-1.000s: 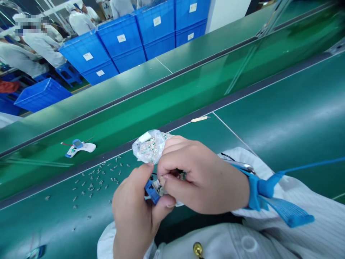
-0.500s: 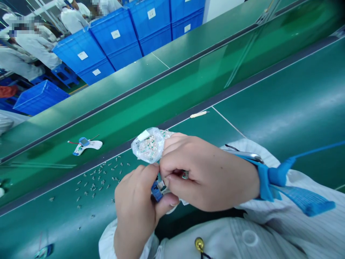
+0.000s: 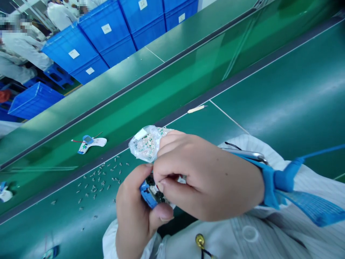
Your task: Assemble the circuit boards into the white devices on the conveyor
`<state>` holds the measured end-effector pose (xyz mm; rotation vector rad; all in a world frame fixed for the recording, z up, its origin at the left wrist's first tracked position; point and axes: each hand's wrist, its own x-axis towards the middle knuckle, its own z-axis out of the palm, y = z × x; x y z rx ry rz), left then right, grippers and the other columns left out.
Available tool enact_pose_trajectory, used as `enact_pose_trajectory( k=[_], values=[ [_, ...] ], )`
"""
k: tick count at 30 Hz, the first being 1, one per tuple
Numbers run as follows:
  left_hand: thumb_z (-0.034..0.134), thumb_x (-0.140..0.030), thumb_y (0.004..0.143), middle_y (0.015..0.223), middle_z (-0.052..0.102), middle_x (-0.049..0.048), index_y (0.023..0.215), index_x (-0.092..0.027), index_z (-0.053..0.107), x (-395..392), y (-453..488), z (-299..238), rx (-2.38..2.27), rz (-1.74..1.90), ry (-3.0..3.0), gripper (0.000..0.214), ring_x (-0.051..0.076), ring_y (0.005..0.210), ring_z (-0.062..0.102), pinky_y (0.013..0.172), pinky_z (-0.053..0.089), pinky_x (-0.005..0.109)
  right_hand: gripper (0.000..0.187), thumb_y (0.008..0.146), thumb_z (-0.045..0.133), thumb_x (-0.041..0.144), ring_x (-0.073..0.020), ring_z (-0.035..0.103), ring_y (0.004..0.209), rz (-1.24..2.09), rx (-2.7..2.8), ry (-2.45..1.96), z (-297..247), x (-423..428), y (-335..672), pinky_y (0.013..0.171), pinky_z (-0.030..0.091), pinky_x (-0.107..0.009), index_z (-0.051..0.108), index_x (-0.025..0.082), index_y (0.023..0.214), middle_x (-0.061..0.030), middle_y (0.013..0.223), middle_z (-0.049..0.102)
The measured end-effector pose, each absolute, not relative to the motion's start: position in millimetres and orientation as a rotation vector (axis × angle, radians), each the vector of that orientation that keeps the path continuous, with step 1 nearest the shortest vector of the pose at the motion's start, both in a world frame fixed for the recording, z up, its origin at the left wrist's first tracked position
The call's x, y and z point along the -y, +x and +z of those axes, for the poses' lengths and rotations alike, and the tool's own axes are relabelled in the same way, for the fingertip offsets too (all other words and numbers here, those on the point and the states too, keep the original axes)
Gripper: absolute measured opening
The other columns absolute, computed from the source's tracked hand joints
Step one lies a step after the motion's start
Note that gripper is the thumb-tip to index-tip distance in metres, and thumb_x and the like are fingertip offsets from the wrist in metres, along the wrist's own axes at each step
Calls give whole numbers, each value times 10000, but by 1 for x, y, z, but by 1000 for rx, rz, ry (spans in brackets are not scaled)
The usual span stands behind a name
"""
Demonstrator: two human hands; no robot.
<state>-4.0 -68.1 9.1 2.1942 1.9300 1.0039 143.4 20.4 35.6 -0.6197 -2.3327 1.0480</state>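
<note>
My left hand (image 3: pixel 133 207) grips a small blue plastic housing (image 3: pixel 147 194) with dark and white parts inside its open side, the thumb along the near edge. Bent over that housing, my right hand (image 3: pixel 202 176) has thumb and forefinger pinched at its inner side. What the pinch holds is mostly hidden behind the fingers; a bit of red shows there. Just beyond my hands lies a clear plastic bag (image 3: pixel 145 144) of small green and whitish parts, partly covered by my right hand. Many tiny metal pieces (image 3: pixel 99 180) are scattered left of my left hand.
A white and blue device with a small screen (image 3: pixel 92 142) rides the green belt (image 3: pixel 129 122); another device (image 3: pixel 5 194) is at the left edge. A cream-handled knife (image 3: pixel 196 109) lies on the bench. Blue bins (image 3: pixel 72 54) stand beyond, with people in white behind.
The blue housing has turned and shows more of itself between my hands. On the belt the white and blue device has shifted slightly right, and another has come further into view at left.
</note>
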Motion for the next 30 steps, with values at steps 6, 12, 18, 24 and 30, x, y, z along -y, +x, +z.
enact_pose_trajectory(
  k=[6,12,18,24,30],
  values=[
    [424,-546,885,751,636,-10,1097,-215,467,70,-4,5,-2107,814,2244,395,149,579,622,512,447,228,258,750,430,123,-116,283,576,887,2323,-695,32,-16,140,675,275,-304,363,167,505,15,537,387],
    [513,-426,823,734,659,45,1195,-198,381,74,10,-5,-2590,576,1960,456,269,606,655,537,461,323,248,801,426,136,-138,352,635,729,2325,-759,23,-10,133,728,294,-325,464,166,557,-4,584,440],
    [508,-344,822,729,663,56,1236,-189,341,73,23,-5,-2704,497,1712,473,288,653,669,588,463,350,277,805,411,112,-133,342,616,618,2304,-780,17,-4,127,701,295,-326,442,160,534,-3,554,420],
    [505,-282,830,706,651,46,1211,-179,360,75,26,-6,-2751,484,1731,421,279,643,668,602,474,361,279,801,419,107,-131,358,617,622,2283,-783,16,3,127,699,310,-319,456,150,528,-7,549,440],
    [448,-199,864,854,695,119,1191,-154,325,76,24,-12,-2776,511,1982,353,256,666,683,605,503,336,280,807,423,108,-125,344,606,642,2263,-780,17,7,127,665,314,-304,469,141,533,-8,546,440]
  ],
)
